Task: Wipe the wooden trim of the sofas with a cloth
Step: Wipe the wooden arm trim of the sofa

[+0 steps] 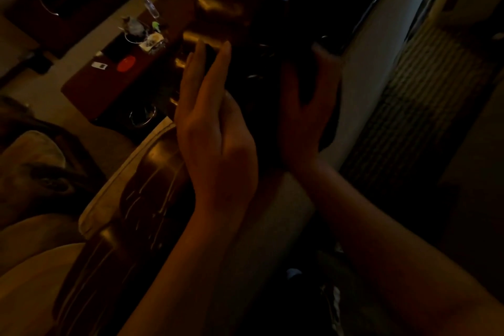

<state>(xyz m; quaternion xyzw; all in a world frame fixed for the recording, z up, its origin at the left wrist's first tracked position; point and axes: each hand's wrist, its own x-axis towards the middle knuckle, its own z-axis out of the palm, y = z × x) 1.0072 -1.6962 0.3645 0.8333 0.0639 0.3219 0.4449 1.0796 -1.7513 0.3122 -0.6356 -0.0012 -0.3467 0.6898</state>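
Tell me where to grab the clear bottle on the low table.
Grip the clear bottle round its body, below the cap, coming from the sofa side. It looks slim and upright, so a side wrap should suit. Clutter crowds the table just beside it, so avoid that side. The dim picture hides finer detail.

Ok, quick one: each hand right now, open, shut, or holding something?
Left hand: open, fingers straight, nothing visibly held.
Right hand: fingers spread on something dark; too dim to tell if it holds a cloth.
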